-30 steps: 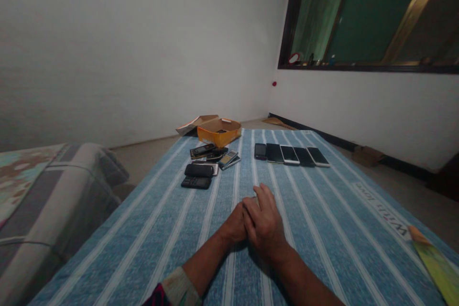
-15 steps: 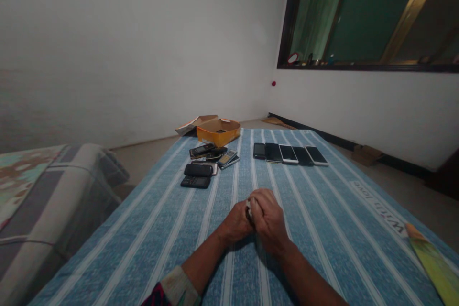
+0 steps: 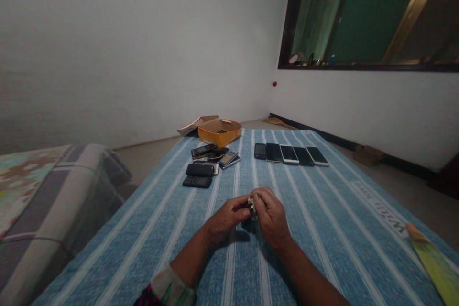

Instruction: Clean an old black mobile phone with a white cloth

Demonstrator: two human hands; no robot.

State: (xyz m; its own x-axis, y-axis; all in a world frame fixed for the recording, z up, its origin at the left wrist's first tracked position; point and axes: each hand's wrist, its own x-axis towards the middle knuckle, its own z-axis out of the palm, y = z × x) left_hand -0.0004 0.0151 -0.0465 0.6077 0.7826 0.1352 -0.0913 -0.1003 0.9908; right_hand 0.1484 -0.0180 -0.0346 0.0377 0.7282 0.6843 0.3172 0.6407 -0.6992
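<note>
My left hand (image 3: 228,218) and my right hand (image 3: 269,216) meet above the striped cloth at the front. Between their fingertips is a small crumpled whitish piece (image 3: 251,204), tissue or cloth; I cannot tell which. My right hand is closed around it, fingers bent. My left hand has its thumb and fingers against its left side, with a gap behind the tips. A dark patch shows beside it, too small to make out. Ahead to the left lie a black keypad phone (image 3: 197,181) and a dark oblong phone or case (image 3: 200,170).
More old phones (image 3: 203,151) lie in a loose pile by an open orange cardboard box (image 3: 219,134). Several smartphones (image 3: 289,154) lie side by side at the right. A yellow-green flat thing (image 3: 428,258) lies at the right edge of the blue striped cloth (image 3: 315,244).
My left hand has drawn slightly left and loosened from its clasp with my right hand. More of the whitish piece now shows between them.
</note>
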